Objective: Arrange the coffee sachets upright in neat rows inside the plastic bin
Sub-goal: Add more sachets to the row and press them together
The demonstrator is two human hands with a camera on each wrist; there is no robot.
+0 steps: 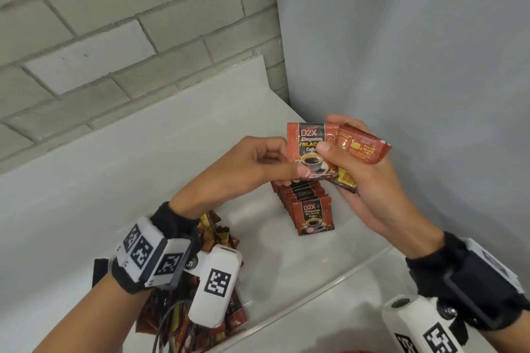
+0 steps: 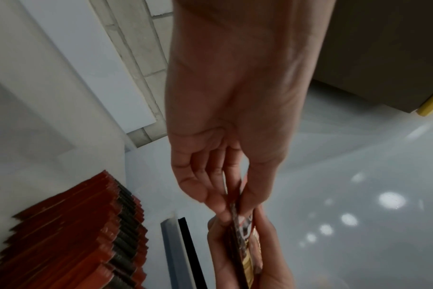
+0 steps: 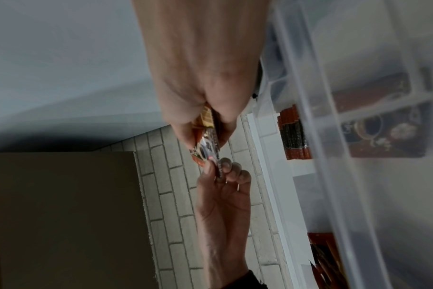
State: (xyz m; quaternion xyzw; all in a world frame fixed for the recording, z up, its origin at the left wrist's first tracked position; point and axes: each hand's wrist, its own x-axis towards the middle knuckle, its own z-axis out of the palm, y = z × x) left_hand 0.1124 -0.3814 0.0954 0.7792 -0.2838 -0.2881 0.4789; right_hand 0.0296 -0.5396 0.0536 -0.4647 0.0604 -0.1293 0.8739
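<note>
Crumpled brown-and-red foil lies nearest: a loose heap of sachets (image 1: pixel 218 241) sits low in the clear plastic bin (image 1: pixel 321 281), under the left wrist and largely hidden by it. Beyond that, deeper in the bin, a row of sachets (image 1: pixel 308 206) already stands upright, faces toward the person, running away toward the far wall; the left wrist view shows the same row (image 2: pixel 74 234) as a fan of red top edges. Above the far end of that row both hands meet. The right hand (image 1: pixel 370 180) holds a small fanned bundle of sachets (image 1: pixel 361 149), fingers curled behind it and thumb pressed on the front. The left hand (image 1: pixel 252 169) pinches the lower corner of the front sachet (image 1: pixel 308 152) between thumb and forefinger, its other fingers curled in. That sachet is held upright, print facing the person, so its long axis already matches the standing row, which lies directly below the fingertips. The left hand looks better placed to peel it off and lower it straight down against the row, with no turning needed. Farthest off are a white ledge (image 1: pixel 143 112) and a brick wall (image 1: pixel 114 23).
</note>
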